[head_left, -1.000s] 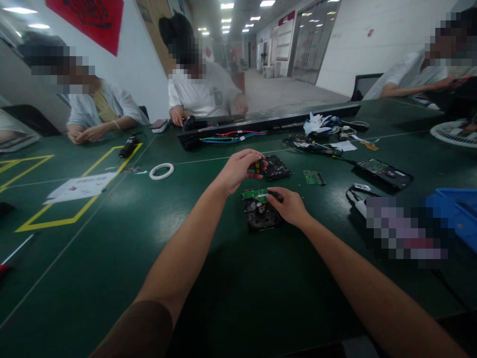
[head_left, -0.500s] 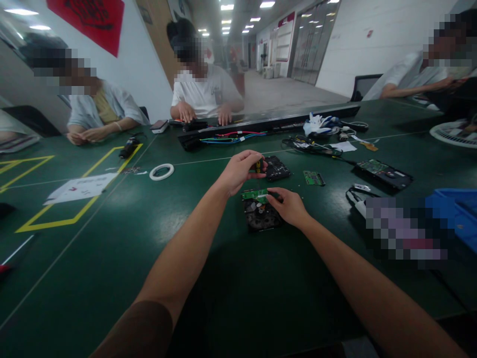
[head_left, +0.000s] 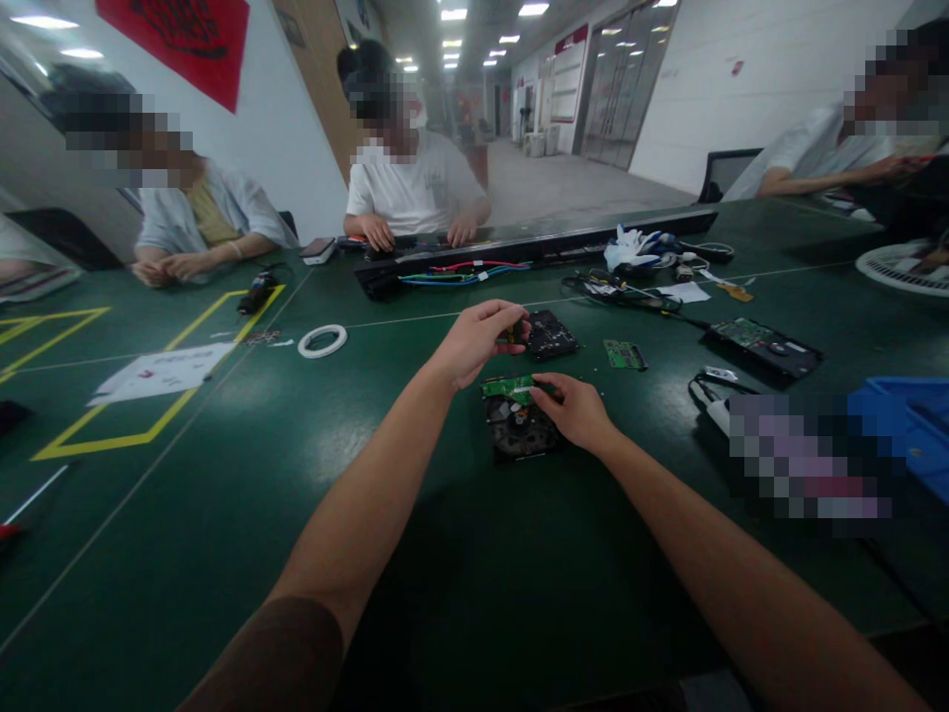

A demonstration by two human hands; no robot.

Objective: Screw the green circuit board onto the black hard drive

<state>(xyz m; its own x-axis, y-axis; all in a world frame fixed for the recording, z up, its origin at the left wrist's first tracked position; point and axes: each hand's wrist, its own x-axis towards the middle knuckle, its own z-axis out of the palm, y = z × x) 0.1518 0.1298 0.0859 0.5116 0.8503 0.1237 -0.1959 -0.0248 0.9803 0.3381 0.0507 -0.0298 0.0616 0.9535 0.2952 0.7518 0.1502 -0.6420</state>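
My left hand point(head_left: 478, 341) is closed around a small dark object with yellow on it point(head_left: 509, 334); the fingers cover most of it and its kind is unclear. Just below, a hard drive point(head_left: 519, 435) lies on the green table with its dark underside up. A green circuit board point(head_left: 508, 389) sits across the drive's far end. My right hand point(head_left: 574, 408) pinches that board at its right end, the fingers partly hiding the drive's right side. Behind my left fingertips lies a second black hard drive point(head_left: 551, 336).
A loose circuit board point(head_left: 625, 354) and another hard drive point(head_left: 763, 346) lie to the right, near a blue bin point(head_left: 905, 425). Cables and white gloves point(head_left: 630, 247) are by the long black bar point(head_left: 534, 247). A white ring point(head_left: 322, 341) lies left. Several people sit around the table.
The dark and yellow object has turned slightly in my left fingers, showing less yellow. My right hand stays on the board. The person opposite has shifted their hands slightly.
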